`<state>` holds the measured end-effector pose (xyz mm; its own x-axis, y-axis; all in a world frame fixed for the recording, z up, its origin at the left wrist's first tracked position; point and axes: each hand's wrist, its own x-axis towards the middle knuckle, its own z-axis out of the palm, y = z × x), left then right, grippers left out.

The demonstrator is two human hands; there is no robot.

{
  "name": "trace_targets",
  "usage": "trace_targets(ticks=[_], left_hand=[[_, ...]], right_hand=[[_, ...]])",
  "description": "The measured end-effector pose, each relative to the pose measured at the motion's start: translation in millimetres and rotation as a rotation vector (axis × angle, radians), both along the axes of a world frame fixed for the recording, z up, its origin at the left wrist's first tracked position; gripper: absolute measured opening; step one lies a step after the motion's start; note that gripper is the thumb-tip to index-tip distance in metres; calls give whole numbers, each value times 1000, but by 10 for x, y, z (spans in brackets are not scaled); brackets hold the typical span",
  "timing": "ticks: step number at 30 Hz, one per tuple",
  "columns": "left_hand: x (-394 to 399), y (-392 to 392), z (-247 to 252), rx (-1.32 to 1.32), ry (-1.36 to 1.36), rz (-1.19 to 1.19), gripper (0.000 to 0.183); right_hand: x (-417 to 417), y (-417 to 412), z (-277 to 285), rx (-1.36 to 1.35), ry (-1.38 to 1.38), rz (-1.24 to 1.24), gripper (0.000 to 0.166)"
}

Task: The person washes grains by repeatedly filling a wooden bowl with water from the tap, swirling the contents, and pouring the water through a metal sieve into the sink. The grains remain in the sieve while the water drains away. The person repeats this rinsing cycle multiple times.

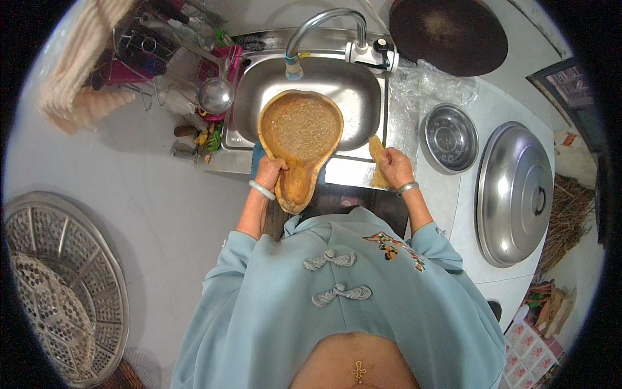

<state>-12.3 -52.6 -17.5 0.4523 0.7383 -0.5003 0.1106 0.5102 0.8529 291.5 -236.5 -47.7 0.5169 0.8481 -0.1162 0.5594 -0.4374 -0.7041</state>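
My left hand [270,173] grips a dried gourd ladle [297,181] by its neck, thumb over the rim. The ladle's hollow side faces up, its round bowl over the near part of the stainless steel sink [362,104]. The bowl's inside looks wet and rough; I cannot tell whether liquid lies in it. At the sink's front right edge, my right hand [396,167] holds a yellowish-brown fibrous scrubber [376,150], perhaps loofah. That scrubber is apart from the ladle. Above the bowl hangs the faucet's spout [294,70], with no clear stream of water from it.
A faucet base [371,56] with a lever stands behind the sink. To the right are a steel bowl [451,138], a large domed lid [517,194], crumpled clear plastic [440,85] and a dark round pan or lid [449,34]. A metal ladle [216,96] hangs at the left rack.
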Motion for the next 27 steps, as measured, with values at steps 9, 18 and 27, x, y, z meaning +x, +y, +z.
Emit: trace_targets(ticks=[9, 18, 27], left_hand=[[12, -4, 8, -16, 7, 2, 28], [-61, 35, -133, -5, 33, -49, 31], [0, -8, -59, 2, -12, 3, 31]], right_hand=[[3, 8, -49, -18, 14, -18, 20], [-3, 6, -49, -3, -4, -13, 17], [-9, 11, -19, -16, 20, -24, 18]])
